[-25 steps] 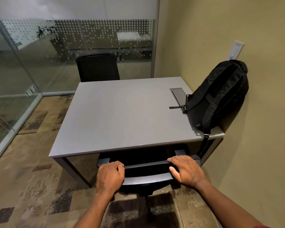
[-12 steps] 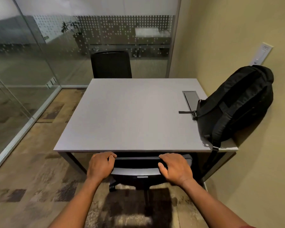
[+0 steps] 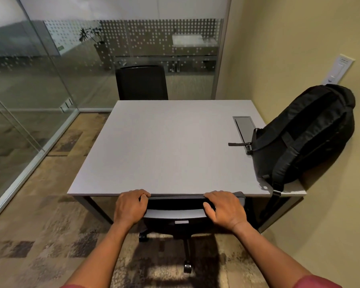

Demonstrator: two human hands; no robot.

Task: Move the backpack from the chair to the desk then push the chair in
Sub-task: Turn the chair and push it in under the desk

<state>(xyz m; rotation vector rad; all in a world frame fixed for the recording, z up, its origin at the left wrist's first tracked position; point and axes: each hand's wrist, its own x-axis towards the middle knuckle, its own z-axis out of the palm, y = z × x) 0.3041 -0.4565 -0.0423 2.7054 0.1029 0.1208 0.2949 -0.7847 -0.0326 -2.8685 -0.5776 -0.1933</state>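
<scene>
I see the backpack (image 3: 303,136) standing on the counter (image 3: 164,146) at 3 o'clock, leaning on the wall. At 6 o'clock, my left hand (image 3: 130,206) and right hand (image 3: 224,207) have their fingers (image 3: 142,193) curled around the top of the chair (image 3: 176,215), tucked against the counter's near edge.

The desk (image 3: 164,146) stands against the wall on the right. On its near right corner the backpack (image 3: 303,136) leans against that wall, just right of the cable hatch (image 3: 244,127). The chair (image 3: 175,213) sits tucked at the near edge, 2 hands on its back: left hand (image 3: 130,206), right hand (image 3: 224,206). A second chair (image 3: 141,83) stands behind the desk.
</scene>
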